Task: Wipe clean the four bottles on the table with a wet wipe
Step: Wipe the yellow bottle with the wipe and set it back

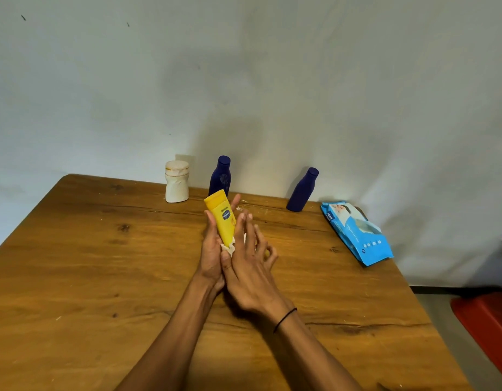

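The yellow bottle (222,218) sits at the centre of the frame, lifted off the desk (103,263) and tilted with its flat end up and to the left. The left hand (211,255) grips it from the left and behind, fingertips curling round its upper part. A white wet wipe (229,247) is bunched at the bottle's lower end, between the two hands. The right hand (248,266) lies against the bottle's right side with its fingers spread and mostly straight, the thumb down by the wipe; I cannot tell whether it actually pinches the wipe or only presses it.

As I judge it, the step in hand is wiping this yellow bottle, the lower end being rubbed. The next move probably calls for working the wipe up the body while the left hand turns the bottle, then setting it down and taking another.

Counted, there are four bottles: the yellow one, a white bottle (177,182) above and left of centre, and two dark blue ones, the left blue bottle (220,176) just behind the hands and the right blue bottle (302,190) further right. One blue wipes pack (357,232) lies at the desk's right edge.
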The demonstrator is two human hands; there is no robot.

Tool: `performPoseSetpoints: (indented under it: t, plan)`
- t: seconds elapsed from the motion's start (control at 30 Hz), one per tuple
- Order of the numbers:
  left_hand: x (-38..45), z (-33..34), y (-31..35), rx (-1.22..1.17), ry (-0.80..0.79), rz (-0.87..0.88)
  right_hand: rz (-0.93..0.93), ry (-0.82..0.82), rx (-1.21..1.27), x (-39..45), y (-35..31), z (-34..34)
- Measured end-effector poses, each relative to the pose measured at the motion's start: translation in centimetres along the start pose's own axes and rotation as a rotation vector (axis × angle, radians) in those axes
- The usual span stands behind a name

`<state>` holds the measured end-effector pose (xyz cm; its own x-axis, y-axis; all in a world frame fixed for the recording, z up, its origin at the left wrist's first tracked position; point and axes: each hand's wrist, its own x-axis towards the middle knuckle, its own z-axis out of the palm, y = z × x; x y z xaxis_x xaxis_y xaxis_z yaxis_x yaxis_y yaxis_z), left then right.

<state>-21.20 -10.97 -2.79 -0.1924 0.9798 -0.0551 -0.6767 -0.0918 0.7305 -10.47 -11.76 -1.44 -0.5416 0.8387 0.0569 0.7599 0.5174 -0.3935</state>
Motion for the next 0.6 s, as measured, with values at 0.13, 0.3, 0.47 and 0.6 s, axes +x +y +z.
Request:
performPoseSetpoints:
  t: [0.13,0.3,0.47,0.6]
  plan:
    - [-0.4,0.4,0.0,-0.073,-0.004,-0.095,0.036,0.098,-0.093,0.3,0.0,-0.3]
    - [-0.7,0.8,-0.6,-0.092,-0.032,-0.180,0.037,0.241,-0.073,1.3,0.3,-0.8]
    - [-1.2,1.7,-0.6,-0.120,-0.035,-0.247,-0.015,0.330,-0.123,2.6,-0.2,-2.1]
    - [-0.8,0.9,-0.6,-0.099,-0.059,-0.269,-0.047,0.329,-0.172,3.7,0.3,-2.8]
